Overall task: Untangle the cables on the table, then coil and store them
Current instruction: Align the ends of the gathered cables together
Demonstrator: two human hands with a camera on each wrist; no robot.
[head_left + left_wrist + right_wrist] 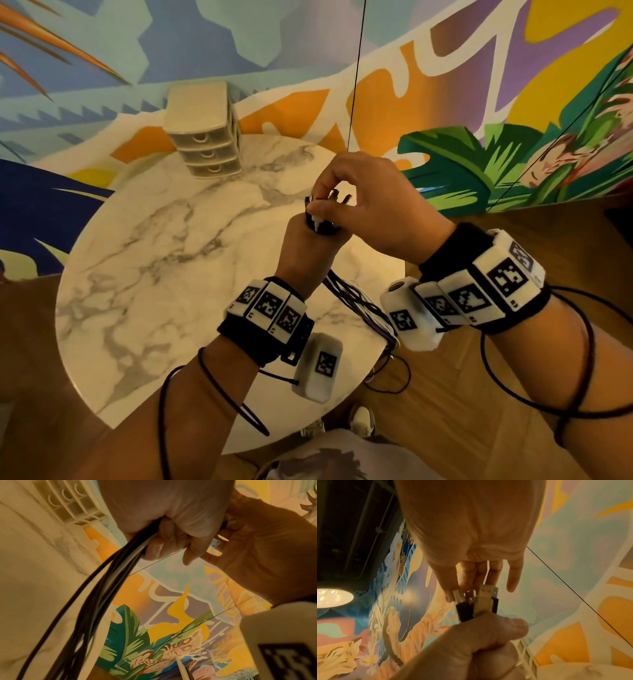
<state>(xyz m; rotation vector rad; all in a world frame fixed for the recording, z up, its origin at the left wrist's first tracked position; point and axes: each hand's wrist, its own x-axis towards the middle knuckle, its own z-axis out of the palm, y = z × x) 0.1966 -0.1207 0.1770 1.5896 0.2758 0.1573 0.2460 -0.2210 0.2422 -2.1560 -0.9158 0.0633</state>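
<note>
Several black and white cables (359, 305) are gathered into one bundle that hangs past the table's right edge. My left hand (310, 236) grips this bundle in a fist above the table, with the cables (106, 588) trailing down below it. Out of the top of the fist stick several plug ends (476, 601), black and white with metal tips. From above, my right hand (329, 200) pinches these plug ends (337, 198) between thumb and fingers (467, 582). The part of the bundle inside my left hand (479, 649) is hidden.
A round marble table (171, 274) stands below my hands. A small white drawer unit (205, 137) with three drawers sits at its far edge against the painted wall. A thin black cord (354, 85) hangs down from above near my right hand. The floor is wooden.
</note>
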